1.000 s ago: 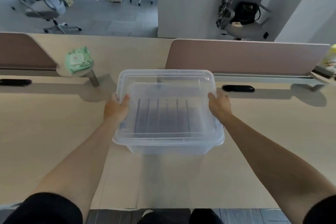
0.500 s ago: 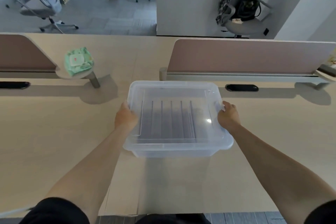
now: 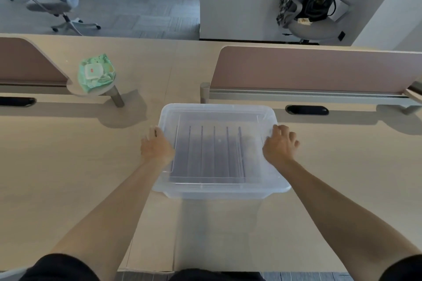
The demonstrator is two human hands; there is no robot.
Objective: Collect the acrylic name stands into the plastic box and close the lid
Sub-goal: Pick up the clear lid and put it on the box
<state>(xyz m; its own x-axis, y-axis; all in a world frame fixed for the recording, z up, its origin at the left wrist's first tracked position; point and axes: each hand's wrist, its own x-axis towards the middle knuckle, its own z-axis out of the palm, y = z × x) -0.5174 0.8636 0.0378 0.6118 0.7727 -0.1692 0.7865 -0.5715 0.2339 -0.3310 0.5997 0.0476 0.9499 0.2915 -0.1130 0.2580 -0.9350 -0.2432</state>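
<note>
**Desk station: lid being seated on box**

Light wood desk [image 3: 68,178], pink dividers [image 3: 308,68] behind, and a pack of wipes [image 3: 96,72] on a small shelf to the left. The clear box [image 3: 219,191] stands mid-desk with the lid [image 3: 219,112] on top and the name stands [image 3: 214,150] upright in a row inside. Left hand [image 3: 157,147] curls over the lid's left rim, grasping it. Right hand [image 3: 278,145] rests on the right rim, fingers loosely bent and spread, unclenched. Judgement: closing is nearly done. Press both sides evenly, then confirm all 4 corners sit flush; uneven pressure may leave 1 edge raised.
</note>
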